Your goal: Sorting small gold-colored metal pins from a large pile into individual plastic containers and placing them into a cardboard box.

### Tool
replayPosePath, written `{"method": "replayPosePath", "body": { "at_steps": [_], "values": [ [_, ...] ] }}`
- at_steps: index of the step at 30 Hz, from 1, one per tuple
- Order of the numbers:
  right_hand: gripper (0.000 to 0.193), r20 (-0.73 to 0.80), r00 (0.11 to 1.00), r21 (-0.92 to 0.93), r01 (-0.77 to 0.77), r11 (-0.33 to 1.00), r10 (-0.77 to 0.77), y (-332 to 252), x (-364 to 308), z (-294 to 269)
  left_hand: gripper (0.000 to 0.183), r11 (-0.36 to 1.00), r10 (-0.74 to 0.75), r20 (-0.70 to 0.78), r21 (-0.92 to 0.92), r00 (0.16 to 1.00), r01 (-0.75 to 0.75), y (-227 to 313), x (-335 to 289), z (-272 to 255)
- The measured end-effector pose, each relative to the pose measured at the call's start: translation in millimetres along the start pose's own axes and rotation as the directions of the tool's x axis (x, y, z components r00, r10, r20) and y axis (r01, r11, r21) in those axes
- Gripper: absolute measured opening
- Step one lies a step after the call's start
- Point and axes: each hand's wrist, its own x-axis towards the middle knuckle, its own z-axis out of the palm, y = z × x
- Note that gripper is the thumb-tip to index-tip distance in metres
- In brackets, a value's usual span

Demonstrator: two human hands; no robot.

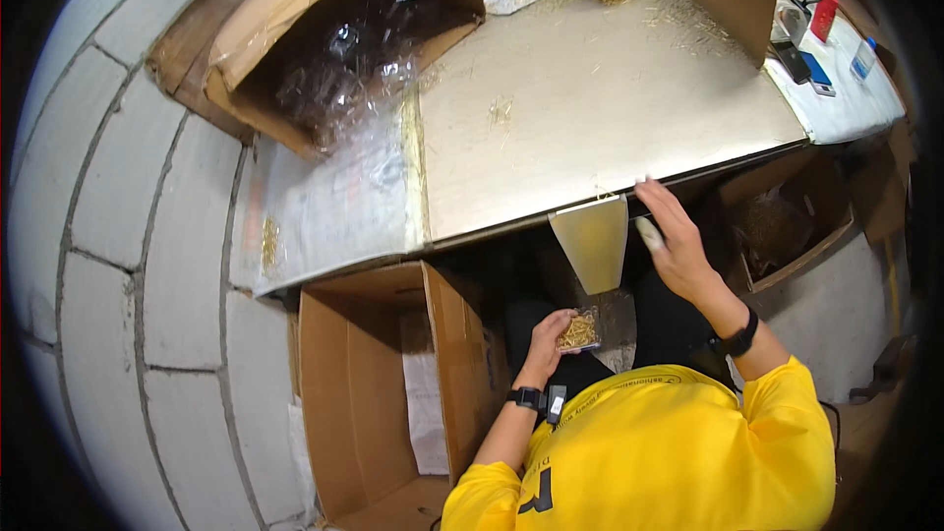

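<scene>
My left hand (pixel 548 342) is closed around a small clear plastic pack (pixel 578 331) filled with thin gold-coloured pieces, perhaps screws or nails; they are too small to tell. It holds the pack low, in front of my body. My right hand (pixel 674 241) is raised at the table's front edge, its fingers stretched out and nothing visible in them. Just left of that hand, a tapered metal chute (pixel 590 248) slopes down from the edge. A few gold-coloured pieces lie at its top. The pack is below the chute's narrow end and slightly to the left, apart from it.
Small gold pieces are scattered over the tabletop (pixel 590 108), thickest at the far right. Back left, a tipped cardboard box (pixel 285 10) holds clear plastic packs. Another open box (pixel 364 403) stands below left, a third (pixel 787 226) below right. Phone-like devices (pixel 792 61) lie far right.
</scene>
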Motion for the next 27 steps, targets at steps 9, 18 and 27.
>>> {"method": "replayPosePath", "body": {
  "at_steps": [9,18,27],
  "values": [
    [0.077,0.158,0.949,-0.497,-0.164,0.852,0.274,14.7,162.1,150.8,0.036,0.991,-0.020,0.009,-0.132,1.000,0.021,-9.8,11.3,-7.4],
    [0.055,0.640,0.752,-0.206,0.365,0.908,-0.157,5.4,228.0,196.0,0.027,0.993,-0.114,-0.110,0.018,0.987,0.117,-4.6,12.3,0.7],
    [0.044,0.602,0.797,0.052,0.029,0.998,-0.055,12.6,152.5,74.8,0.019,0.996,0.007,-0.070,-0.085,0.998,-0.013,-8.1,17.4,-8.8]
  ]
}}
